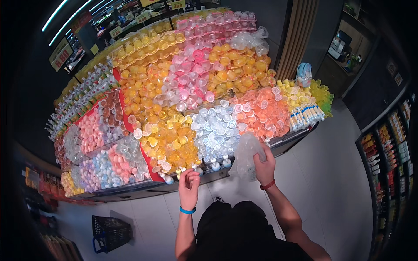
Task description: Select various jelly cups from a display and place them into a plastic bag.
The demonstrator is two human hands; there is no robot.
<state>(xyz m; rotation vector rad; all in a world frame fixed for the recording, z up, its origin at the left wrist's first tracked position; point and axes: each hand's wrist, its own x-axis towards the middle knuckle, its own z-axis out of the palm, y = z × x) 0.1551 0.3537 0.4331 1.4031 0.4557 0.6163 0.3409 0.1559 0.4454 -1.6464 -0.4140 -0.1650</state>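
Observation:
My right hand (265,165), with a red band at the wrist, grips the upper side of a translucent plastic bag (249,153). The bag hangs over the display's front edge. Whether anything is inside it is hard to tell. My left hand (188,189), above a blue wristband, hovers at the front edge with loosely bent fingers and nothing visible in them. Just beyond it lies a heap of yellow jelly cups (173,140). Clear bluish-white jelly cups (215,132) fill the section between my hands, and orange ones (266,112) lie beyond the bag.
Larger orange-yellow cups (240,65) and pink cups (192,71) rise in tiers behind. Pastel cups (106,166) fill compartments at the left. Small round figures (215,165) line the front edge. A dark shopping basket (109,232) stands on the floor; stocked shelves (385,156) are at right.

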